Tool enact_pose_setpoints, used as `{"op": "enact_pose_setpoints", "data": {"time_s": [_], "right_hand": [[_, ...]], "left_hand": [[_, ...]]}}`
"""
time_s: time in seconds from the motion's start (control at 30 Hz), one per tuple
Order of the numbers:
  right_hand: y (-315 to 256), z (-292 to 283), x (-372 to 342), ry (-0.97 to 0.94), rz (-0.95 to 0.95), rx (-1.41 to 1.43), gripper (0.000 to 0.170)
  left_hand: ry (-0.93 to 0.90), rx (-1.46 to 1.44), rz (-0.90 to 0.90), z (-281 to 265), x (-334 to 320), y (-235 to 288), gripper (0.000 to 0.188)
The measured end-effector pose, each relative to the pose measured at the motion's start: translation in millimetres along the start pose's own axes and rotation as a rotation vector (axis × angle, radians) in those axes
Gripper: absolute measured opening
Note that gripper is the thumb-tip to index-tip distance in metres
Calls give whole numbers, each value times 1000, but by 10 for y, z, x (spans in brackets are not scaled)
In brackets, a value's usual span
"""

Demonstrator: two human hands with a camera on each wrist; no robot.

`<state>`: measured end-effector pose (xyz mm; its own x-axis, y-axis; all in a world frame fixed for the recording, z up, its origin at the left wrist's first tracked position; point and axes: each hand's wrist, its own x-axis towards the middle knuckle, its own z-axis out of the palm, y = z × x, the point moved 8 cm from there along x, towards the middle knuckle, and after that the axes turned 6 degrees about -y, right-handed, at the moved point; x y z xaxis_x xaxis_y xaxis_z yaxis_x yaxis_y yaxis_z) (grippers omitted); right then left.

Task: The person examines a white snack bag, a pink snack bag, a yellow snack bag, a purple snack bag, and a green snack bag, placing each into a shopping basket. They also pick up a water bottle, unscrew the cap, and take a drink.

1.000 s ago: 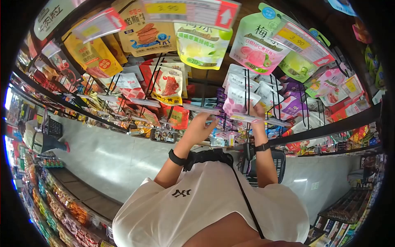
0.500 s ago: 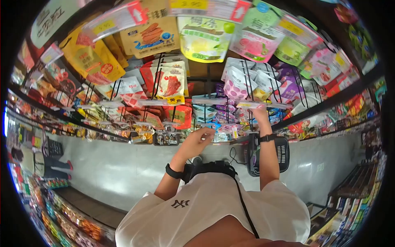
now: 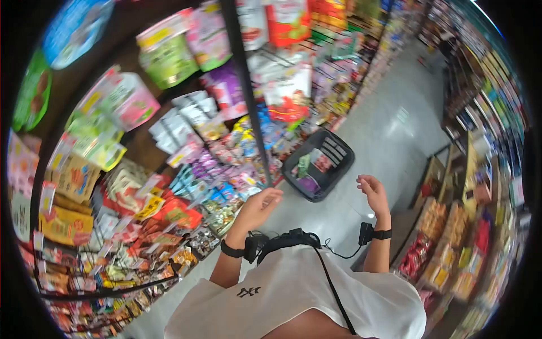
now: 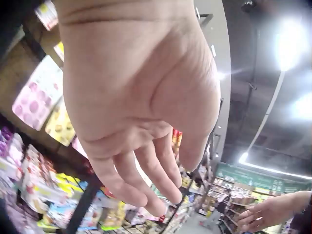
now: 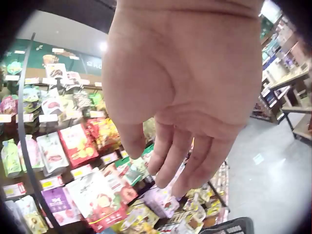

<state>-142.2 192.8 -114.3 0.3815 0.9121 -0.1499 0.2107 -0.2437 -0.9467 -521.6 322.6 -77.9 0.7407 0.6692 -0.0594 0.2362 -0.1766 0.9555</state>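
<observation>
Both hands are empty in front of the white shirt. My left hand (image 3: 258, 210) is nearest the hanging snack rack, its fingers loosely bent; the left wrist view shows a bare palm (image 4: 141, 83). Out over the aisle, to the right of the basket, is my right hand (image 3: 374, 193). Its palm (image 5: 185, 73) shows bare in the right wrist view, fingers relaxed. A black shopping basket (image 3: 327, 183) stands on the floor ahead, between and beyond the hands. Inside lie a green pack (image 3: 304, 165), a purple pack (image 3: 307, 183) and a reddish pack (image 3: 322, 162).
Racks of hanging snack bags (image 3: 169, 133) run along the left, with a dark upright post (image 3: 248, 90) beside the basket. Grey floor (image 3: 389, 133) stretches ahead. Shelves of packaged food (image 3: 446, 243) line the right side. Another person (image 3: 443, 52) is far down the aisle.
The head view has swung to the right along the aisle. My right hand has come away from the hanging packs, and both hands are now apart above the floor near the basket.
</observation>
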Motion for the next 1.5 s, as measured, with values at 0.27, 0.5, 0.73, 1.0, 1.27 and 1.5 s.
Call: {"op": "enact_pose_setpoints", "data": {"time_s": [0.27, 0.5, 0.73, 1.0, 1.27, 1.5], "right_hand": [[809, -1809, -1786, 261, 159, 107, 34], [1155, -2432, -2385, 390, 240, 222, 33], [1306, -2552, -1707, 188, 255, 218, 34], [1191, -3276, -473, 48, 250, 21, 35], [1440, -4191, 328, -12, 230, 64, 37], [1457, -5182, 1354, -228, 179, -179, 34]], "left_hand": [[-422, -71, 75, 2235, 1069, 566, 32], [-709, -104, 98, 3275, 1541, 1282, 32], [-700, -146, 124, 3643, 2122, 1248, 29], [-578, -168, 115, 3784, 3270, 1253, 27], [-550, -64, 158, 4286, 4233, 1704, 26], [-330, -85, 43, 4763, 4919, 1674, 25]]}}
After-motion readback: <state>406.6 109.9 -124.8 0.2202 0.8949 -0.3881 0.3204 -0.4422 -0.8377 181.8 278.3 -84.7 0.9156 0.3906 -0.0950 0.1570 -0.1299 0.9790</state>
